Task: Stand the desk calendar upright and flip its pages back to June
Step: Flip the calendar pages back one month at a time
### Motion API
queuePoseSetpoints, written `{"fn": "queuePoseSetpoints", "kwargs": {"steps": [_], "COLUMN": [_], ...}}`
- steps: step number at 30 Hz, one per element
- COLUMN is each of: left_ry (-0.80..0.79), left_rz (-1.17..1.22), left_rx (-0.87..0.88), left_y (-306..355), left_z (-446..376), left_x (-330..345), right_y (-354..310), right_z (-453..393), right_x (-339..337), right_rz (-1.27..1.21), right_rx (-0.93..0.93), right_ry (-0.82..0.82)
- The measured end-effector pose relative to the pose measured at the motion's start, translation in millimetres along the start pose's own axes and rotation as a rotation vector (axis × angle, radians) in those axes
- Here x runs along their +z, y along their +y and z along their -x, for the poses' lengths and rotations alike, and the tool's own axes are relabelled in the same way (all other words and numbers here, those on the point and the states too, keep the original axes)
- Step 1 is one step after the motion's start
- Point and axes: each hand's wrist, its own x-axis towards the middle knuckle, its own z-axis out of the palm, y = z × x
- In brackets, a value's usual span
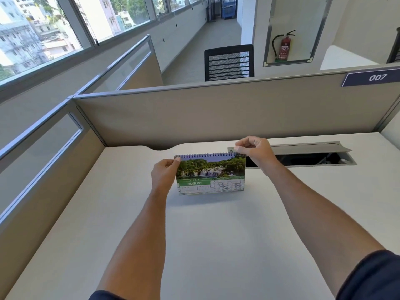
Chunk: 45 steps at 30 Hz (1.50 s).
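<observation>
White desk (216,245); open cable tray (303,156); beige partition (216,115) tagged 007; mesh chair (229,62); fire extinguisher (285,47).

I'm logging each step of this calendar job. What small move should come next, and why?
Probably swing a page back over the spiral binding with the right hand, which pinches the top right corner. The desk calendar already stands upright but shows AUGUST, not June, and the left hand steadies its left edge.

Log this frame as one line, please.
calendar: upright on desk, shows AUGUST | left hand: grips top-left corner | right hand: pinches top-right at spiral | June: not reached
</observation>
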Motion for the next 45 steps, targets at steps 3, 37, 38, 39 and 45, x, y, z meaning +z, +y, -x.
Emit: {"fn": "queuePoseSetpoints", "kwargs": {"steps": [3, 37, 38, 39, 45], "left_ry": [0.08, 0.14, 0.139, 0.138, 0.144], "left_rz": [-0.086, -0.079, -0.078, -0.079, -0.088], "left_rx": [0.01, -0.077, -0.076, -0.077, -0.083], "left_y": [5, 0, 0, 0, -1], "left_z": [4, 5, 5, 5, 3], "left_x": [7, 17, 17, 18, 18], "right_y": [5, -11, -11, -12, -15], "right_z": [-3, -6, -7, -8, -14], "right_x": [2, 9, 10, 11, 17], "right_rz": [0.108, -0.168, -0.149, -0.125, -0.028], "right_rx": [0.165, 0.132, 0.127, 0.124, 0.148], "right_ry": [0.121, 0.045, 0.045, 0.049, 0.226]}}
